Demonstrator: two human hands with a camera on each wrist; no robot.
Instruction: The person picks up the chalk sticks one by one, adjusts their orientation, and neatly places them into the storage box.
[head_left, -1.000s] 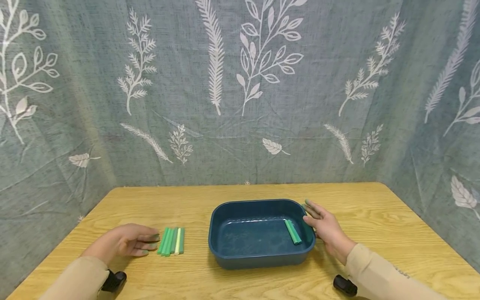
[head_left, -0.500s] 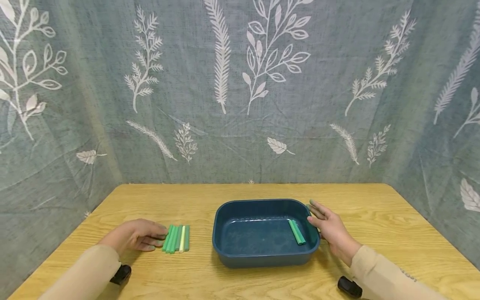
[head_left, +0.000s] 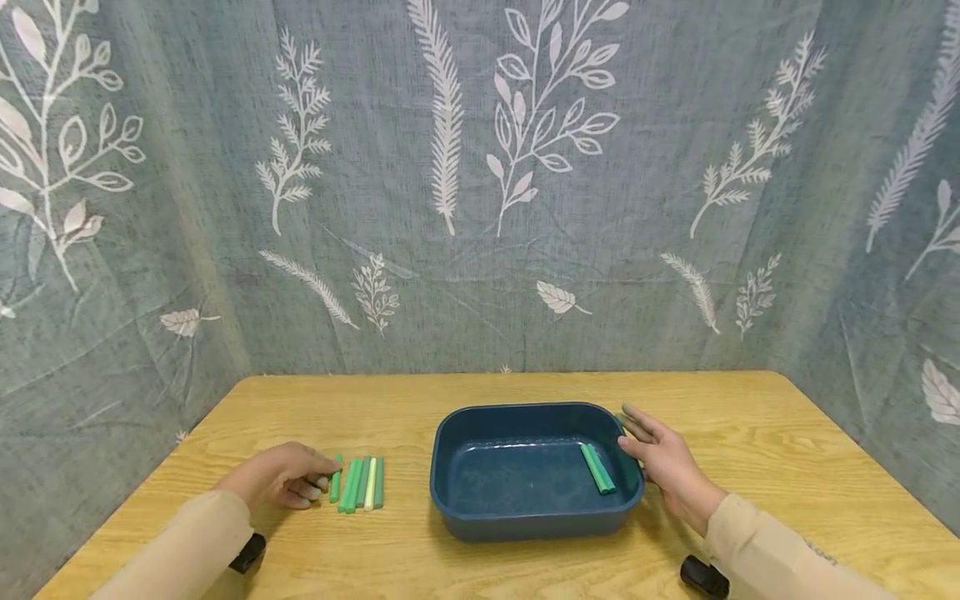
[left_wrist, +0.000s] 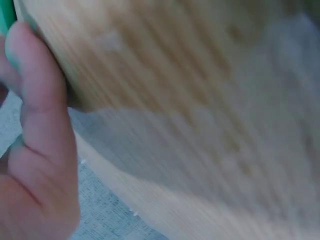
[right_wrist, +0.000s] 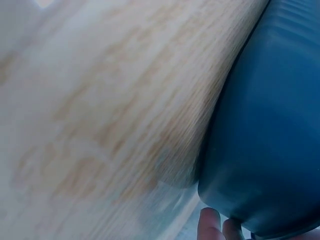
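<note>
In the head view, my left hand [head_left: 294, 477] pinches the leftmost green stick [head_left: 335, 482] between thumb and index finger. This stick stands a little apart from a row of short green sticks [head_left: 350, 486], in which one pale yellow stick [head_left: 371, 485] lies. The left wrist view shows only part of the hand and a green sliver at the corner. A dark blue rectangular container [head_left: 536, 527] sits to the right of the row. My right hand [head_left: 667, 467] holds its right end, thumb over the rim and fingers outside. Inside lie green sticks [head_left: 597, 468], side by side.
The wooden table [head_left: 480, 385] ends at a hanging grey-green cloth [head_left: 450, 317] with white leaf prints, which also stands along both sides. Wrist straps with a black camera [head_left: 703, 575] are on both arms.
My left hand has moved right to the sticks and taken hold of the leftmost one, which now stands apart from the others. The right hand stays on the container.
</note>
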